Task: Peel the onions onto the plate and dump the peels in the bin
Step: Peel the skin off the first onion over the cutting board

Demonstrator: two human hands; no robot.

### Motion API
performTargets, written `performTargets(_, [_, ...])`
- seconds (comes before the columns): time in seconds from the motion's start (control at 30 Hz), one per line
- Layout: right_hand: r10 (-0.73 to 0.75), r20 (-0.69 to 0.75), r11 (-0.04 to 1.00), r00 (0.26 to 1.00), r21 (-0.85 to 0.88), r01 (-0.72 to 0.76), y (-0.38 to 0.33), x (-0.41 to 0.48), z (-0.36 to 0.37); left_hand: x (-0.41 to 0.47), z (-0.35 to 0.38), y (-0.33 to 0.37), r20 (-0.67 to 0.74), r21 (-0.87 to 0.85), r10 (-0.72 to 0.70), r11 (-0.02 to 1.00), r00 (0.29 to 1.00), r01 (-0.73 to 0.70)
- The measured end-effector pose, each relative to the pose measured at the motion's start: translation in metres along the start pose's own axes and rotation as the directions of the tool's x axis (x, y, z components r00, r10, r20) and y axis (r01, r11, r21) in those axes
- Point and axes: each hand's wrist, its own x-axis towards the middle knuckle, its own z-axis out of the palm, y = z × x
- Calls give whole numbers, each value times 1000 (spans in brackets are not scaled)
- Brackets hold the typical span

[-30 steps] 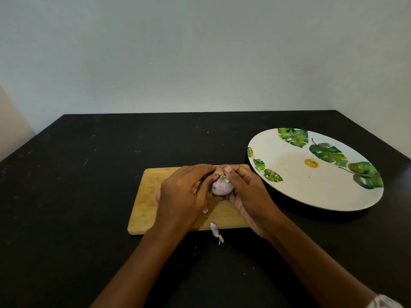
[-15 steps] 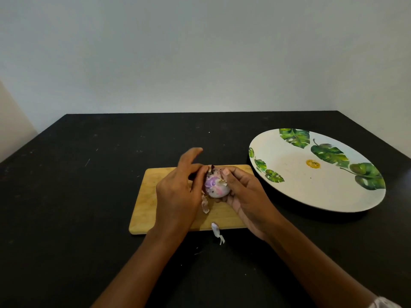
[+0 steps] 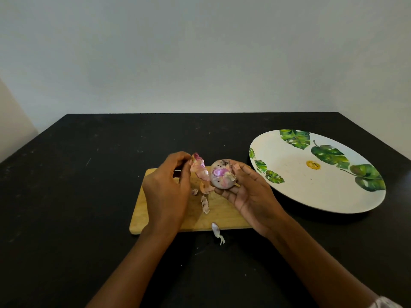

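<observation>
R hand (image 3: pixel 249 194) fingers curled round onion (image 3: pixel 222 174) over board (image 3: pixel 169 216); L hand (image 3: pixel 165 183) pinches peel (image 3: pixel 199 166) just left of it. Plate (image 3: pixel 289 187) to right.

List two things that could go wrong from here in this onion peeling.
1. Peels lie on the board, and one scrap on the table, not the plate; bits may be missed at dumping.
2. The right hand alone holds the onion while the left hand pinches a strip; a tug might make it slip.
</observation>
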Motion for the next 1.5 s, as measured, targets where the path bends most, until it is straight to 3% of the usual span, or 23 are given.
performTargets(0.13, [7, -32, 1000, 999, 11, -7, 0, 2, -1, 0, 0, -2, -6, 64, 65, 996, 998, -64])
performTargets(0.3, [8, -117, 996, 993, 84, 2, -3, 4, -3, 5, -5, -5, -45, 43, 32, 999, 998, -30])
performTargets(0.47, [17, -144, 997, 989, 82, -6, -4, 5, -4, 3, -3, -5, 24, 113, 1, 994, 1000, -4])
performTargets(0.57, [38, -127, 996, 991, 87, -27, -3, 5, -5, 0, -1, -8, 80, 152, 77, 984, 994, -89])
performTargets(0.73, [61, -71, 997, 996, 59, -57, -3, 4, -6, -6, 3, -4, 196, 48, 279, 955, 940, -294])
performTargets(0.87, [71, -57, 997, 996, -25, -73, 0, 4, -6, -11, 10, -3, 257, -20, 329, 942, 909, -335])
performTargets(1.27, [51, -3, 994, 999, -98, -51, 3, 1, -2, -11, 9, 4, 186, -152, 158, 980, 970, -131])
performTargets(1.5, [27, -11, 993, 1000, -116, -28, 3, 3, -3, -12, 10, 5, 209, -126, 95, 990, 973, -69])
